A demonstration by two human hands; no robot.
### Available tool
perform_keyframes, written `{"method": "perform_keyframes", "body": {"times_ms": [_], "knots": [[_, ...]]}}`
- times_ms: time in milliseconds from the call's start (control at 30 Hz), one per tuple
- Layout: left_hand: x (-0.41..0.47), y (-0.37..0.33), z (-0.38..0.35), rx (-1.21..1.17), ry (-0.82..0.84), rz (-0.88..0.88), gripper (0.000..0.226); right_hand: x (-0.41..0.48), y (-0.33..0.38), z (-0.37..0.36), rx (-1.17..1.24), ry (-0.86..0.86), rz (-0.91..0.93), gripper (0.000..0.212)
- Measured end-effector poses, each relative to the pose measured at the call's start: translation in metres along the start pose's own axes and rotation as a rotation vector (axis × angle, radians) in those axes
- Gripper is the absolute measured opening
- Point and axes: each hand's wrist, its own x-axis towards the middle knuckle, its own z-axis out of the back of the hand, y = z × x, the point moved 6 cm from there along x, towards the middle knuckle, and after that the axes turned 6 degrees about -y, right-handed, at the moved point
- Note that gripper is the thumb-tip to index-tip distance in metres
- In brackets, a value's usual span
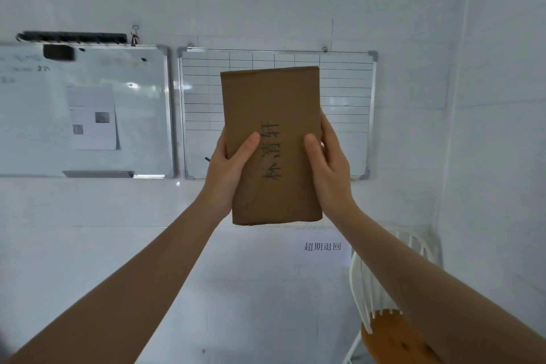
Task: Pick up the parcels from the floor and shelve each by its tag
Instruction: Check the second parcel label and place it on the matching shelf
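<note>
A flat brown cardboard parcel (271, 103) is held upright in front of me at arm's length, its long side vertical. Black handwritten characters run sideways down its face. My left hand (227, 168) grips its lower left edge with the thumb across the front. My right hand (328, 165) holds the lower right edge the same way, thumb on the front. No shelf and no floor parcels are in view.
A white wall is straight ahead with a whiteboard (88, 109) at left and a ruled grid board (345, 91) behind the parcel. A paper sign (322, 246) with printed characters hangs lower right. A white chair with an orange seat (384, 337) stands at bottom right.
</note>
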Motion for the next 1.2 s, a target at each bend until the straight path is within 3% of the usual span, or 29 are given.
{"method": "perform_keyframes", "body": {"times_ms": [100,167,300,333,400,500,567,633,767,900,1033,1200], "knots": [[0.003,0.001,0.005,-0.006,0.027,0.012,0.06,0.007,-0.011,0.006,0.154,-0.021,-0.131,0.04],[0.003,0.002,0.008,0.003,0.053,0.023,0.061,0.011,-0.023,0.009,0.199,-0.036,-0.225,0.045],[-0.003,0.008,0.009,0.023,0.099,0.072,0.076,0.01,-0.043,0.006,0.102,0.137,-0.402,0.103],[-0.004,0.009,0.01,0.044,0.094,0.075,0.077,0.008,-0.044,0.005,0.117,0.177,-0.42,0.105],[-0.003,0.008,0.013,0.111,0.043,0.011,0.07,0.006,-0.042,0.006,0.152,0.16,-0.415,0.088],[-0.006,-0.002,0.014,0.277,-0.124,-0.307,0.053,0.004,-0.049,0.014,0.195,-0.048,-0.428,0.053],[-0.01,0.001,0.006,0.351,-0.175,-0.414,0.05,0.001,-0.047,0.015,0.183,-0.138,-0.412,0.041],[-0.015,0.012,-0.005,0.41,-0.18,-0.344,0.053,-0.001,-0.047,0.015,0.169,-0.194,-0.392,0.038],[-0.026,0.033,-0.024,0.49,-0.077,-0.215,0.089,-0.005,-0.046,0.026,0.134,-0.288,-0.33,0.034],[-0.027,0.045,-0.027,0.379,-0.017,-0.133,0.106,-0.009,-0.04,0.031,0.068,-0.286,-0.267,0.037],[-0.022,0.038,-0.012,0.184,-0.057,-0.076,0.081,-0.006,-0.028,0.031,-0.034,-0.13,-0.182,0.042],[-0.019,0.029,-0.006,0.222,-0.039,-0.114,0.051,-0.01,-0.029,0.025,-0.047,0.075,-0.125,0.068]]}}
